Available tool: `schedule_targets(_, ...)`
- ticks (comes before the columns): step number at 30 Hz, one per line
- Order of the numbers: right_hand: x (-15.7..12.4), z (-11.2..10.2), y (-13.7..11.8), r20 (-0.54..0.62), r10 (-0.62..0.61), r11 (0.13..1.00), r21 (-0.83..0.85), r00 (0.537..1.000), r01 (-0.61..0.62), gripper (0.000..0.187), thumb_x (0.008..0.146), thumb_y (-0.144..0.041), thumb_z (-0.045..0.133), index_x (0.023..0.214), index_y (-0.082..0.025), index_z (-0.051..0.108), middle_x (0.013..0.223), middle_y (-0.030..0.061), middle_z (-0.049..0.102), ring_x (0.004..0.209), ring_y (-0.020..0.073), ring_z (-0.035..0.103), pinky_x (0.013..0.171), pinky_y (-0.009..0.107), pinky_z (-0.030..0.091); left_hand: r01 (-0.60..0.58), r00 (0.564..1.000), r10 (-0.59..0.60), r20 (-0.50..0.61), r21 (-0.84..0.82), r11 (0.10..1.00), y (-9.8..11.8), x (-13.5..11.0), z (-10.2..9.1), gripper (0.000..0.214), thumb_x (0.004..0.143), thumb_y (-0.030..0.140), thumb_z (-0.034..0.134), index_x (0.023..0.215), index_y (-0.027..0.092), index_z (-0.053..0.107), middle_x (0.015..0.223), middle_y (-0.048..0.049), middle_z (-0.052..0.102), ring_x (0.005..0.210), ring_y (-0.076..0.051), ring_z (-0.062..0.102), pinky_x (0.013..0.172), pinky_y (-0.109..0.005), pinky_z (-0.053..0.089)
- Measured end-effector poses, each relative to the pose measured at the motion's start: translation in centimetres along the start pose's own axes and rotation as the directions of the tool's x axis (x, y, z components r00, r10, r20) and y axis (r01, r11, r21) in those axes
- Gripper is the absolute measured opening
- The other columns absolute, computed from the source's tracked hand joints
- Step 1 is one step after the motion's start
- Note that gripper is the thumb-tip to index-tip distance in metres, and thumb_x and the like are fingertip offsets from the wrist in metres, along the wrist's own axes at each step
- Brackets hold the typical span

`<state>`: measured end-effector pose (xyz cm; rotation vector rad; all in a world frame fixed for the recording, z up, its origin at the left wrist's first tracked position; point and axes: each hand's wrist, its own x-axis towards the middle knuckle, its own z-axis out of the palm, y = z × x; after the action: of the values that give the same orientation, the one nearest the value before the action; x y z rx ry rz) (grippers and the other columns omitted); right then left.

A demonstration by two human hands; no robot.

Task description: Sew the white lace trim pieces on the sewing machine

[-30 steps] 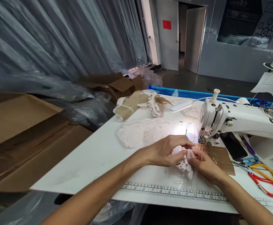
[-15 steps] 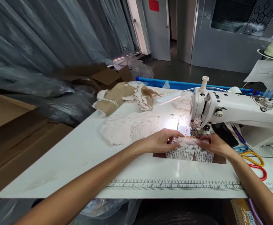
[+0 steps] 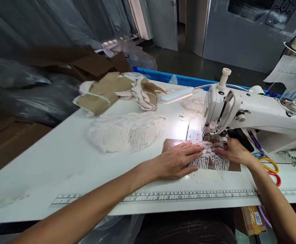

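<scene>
Lace piece [image 3: 210, 159] lay flat on brown card [image 3: 172, 145] near worktop's front edge — left hand [image 3: 177, 161] pressed open-palmed on its left end, right hand [image 3: 235, 152] flat, fingers extended, on its right end.

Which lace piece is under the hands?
The small white lace strip on the brown card at the needle, pressed by both hands; the bigger lace heap lies untouched to its left.

Dim grey room, small lamp [image 3: 177, 95] on the sewing machine [image 3: 252, 115] casting hard white glare on the worktop [image 3: 61, 162] beside the needle, soft shadows under both forearms, motion blur over left-side cardboard [image 3: 61, 61], wide-angle bending at edges, background slightly soft.
</scene>
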<state>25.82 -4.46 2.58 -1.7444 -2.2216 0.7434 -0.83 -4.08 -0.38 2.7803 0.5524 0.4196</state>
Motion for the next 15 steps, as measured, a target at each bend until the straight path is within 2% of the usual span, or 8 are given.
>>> schedule_targets(2,-0.4,-0.2,0.4,0.012,0.037,0.999,0.009,0.999,-0.037,0.016,0.08,-0.033,0.065,0.084,-0.018,0.068,0.062,-0.0025,0.056,0.057,0.0135,0.048,0.057,0.027,0.034,0.018,1.0,-0.018,0.026,-0.016,1.0,-0.1,-0.5,-0.2,0.043,0.097,0.032,0.05,0.137,0.015,0.052,0.144,-0.0142,0.053,0.132,-0.029,0.051,0.111,-0.052,0.04)
schedule_targets(4,-0.8,0.1,0.6,-0.006,0.084,0.992,0.095,0.996,-0.083,0.017,0.079,-0.034,0.064,0.086,-0.018,0.068,0.058,-0.004,0.051,0.054,0.0125,0.045,0.055,0.026,0.034,0.036,0.999,-0.036,0.003,-0.035,0.999,-0.2,-0.8,-0.6,0.043,0.095,0.032,0.051,0.135,0.016,0.054,0.141,-0.0139,0.055,0.13,-0.029,0.053,0.11,-0.053,0.041)
schedule_targets(6,-1.1,0.8,0.2,-0.01,0.109,0.95,0.295,0.994,-0.101,0.023,0.078,-0.039,0.065,0.087,-0.017,0.067,0.061,-0.004,0.051,0.056,0.0119,0.045,0.054,0.026,0.036,0.084,0.994,-0.087,-0.06,-0.053,0.995,0.0,-0.9,-1.1,0.041,0.096,0.037,0.051,0.13,0.015,0.058,0.137,-0.0155,0.058,0.125,-0.031,0.056,0.103,-0.054,0.045)
schedule_targets(8,-1.1,1.8,-0.8,0.022,0.112,0.84,0.532,0.993,-0.107,0.032,0.075,-0.045,0.07,0.088,-0.017,0.066,0.068,-0.0023,0.056,0.06,0.0117,0.05,0.056,0.025,0.041,0.183,0.972,-0.198,-0.126,-0.118,0.976,0.5,-0.7,-1.6,0.043,0.097,0.045,0.049,0.122,0.014,0.062,0.125,-0.0165,0.065,0.111,-0.03,0.062,0.091,-0.049,0.051)
schedule_targets(10,-0.9,2.9,-2.3,0.074,0.108,0.695,0.708,0.991,-0.129,0.042,0.068,-0.049,0.077,0.091,-0.017,0.066,0.074,-0.0008,0.059,0.064,0.0115,0.054,0.058,0.025,0.045,0.294,0.935,-0.336,-0.116,-0.28,0.914,1.1,-0.4,-2.1,0.051,0.095,0.055,0.048,0.12,0.013,0.062,0.105,-0.013,0.069,0.09,-0.023,0.066,0.077,-0.039,0.055)
schedule_targets(12,-0.4,3.8,-3.7,0.119,0.09,0.587,0.795,0.989,-0.149,0.048,0.063,-0.05,0.081,0.095,-0.017,0.066,0.077,-0.0006,0.06,0.064,0.011,0.056,0.057,0.024,0.047,0.382,0.895,-0.445,-0.032,-0.462,0.8,1.5,-0.1,-2.3,0.063,0.089,0.063,0.052,0.125,0.013,0.058,0.089,-0.0065,0.067,0.073,-0.017,0.062,0.065,-0.03,0.053)
schedule_targets(15,0.1,4.4,-4.8,0.175,0.015,0.543,0.825,0.985,-0.155,0.047,0.071,-0.046,0.079,0.106,-0.018,0.065,0.082,0.0012,0.064,0.068,0.0123,0.062,0.061,0.025,0.052,0.501,0.823,-0.564,0.062,-0.546,0.671,1.4,0.0,-2.1,0.082,0.076,0.068,0.063,0.134,0.011,0.05,0.08,-0.0011,0.061,0.067,-0.015,0.058,0.058,-0.027,0.049)
